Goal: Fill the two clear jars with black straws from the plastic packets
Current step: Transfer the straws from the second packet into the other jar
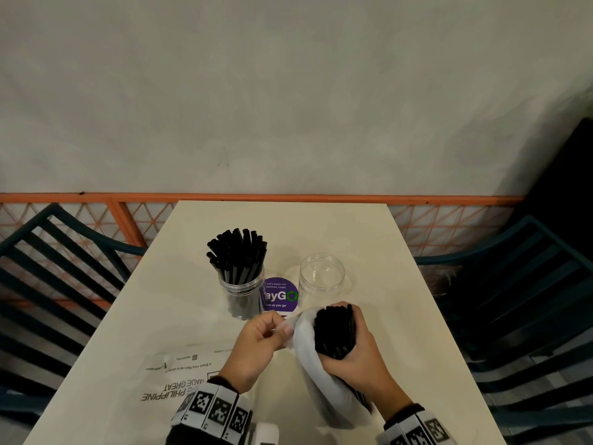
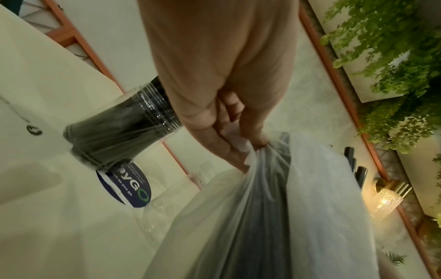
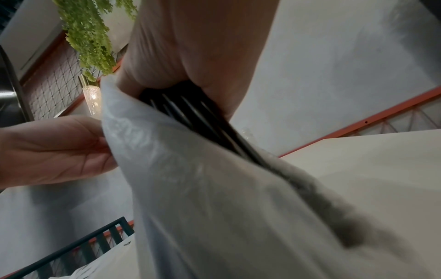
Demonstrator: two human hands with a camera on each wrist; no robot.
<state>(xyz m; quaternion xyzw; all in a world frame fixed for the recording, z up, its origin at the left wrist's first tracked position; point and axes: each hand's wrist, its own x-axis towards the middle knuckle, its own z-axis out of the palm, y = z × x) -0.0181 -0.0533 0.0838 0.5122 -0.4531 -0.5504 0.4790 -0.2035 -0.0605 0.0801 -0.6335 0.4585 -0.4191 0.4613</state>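
The bundle of black straws was held above the near right part of the table, half out of a milky plastic packet. The right hand was clenched round the bundle at its middle, the straw tips pointing away toward the empty jar. The left hand pinched the packet's open edge between thumb and fingers (the left wrist view showed the film bunched at the fingertips). The packet's lower end trailed toward the near table edge, with the straws' lower part dimly visible through the film.

The empty jar stood upright just beyond the hands, right of centre. The filled jar stood to its left, packed with black straws that fanned out above its rim. Between the two jars, a round purple sticker lay flat on the table. A flattened clear packet with printed lettering lay on the near left of the table, partly under the left wrist. Dark slatted chairs stood either side of the table.
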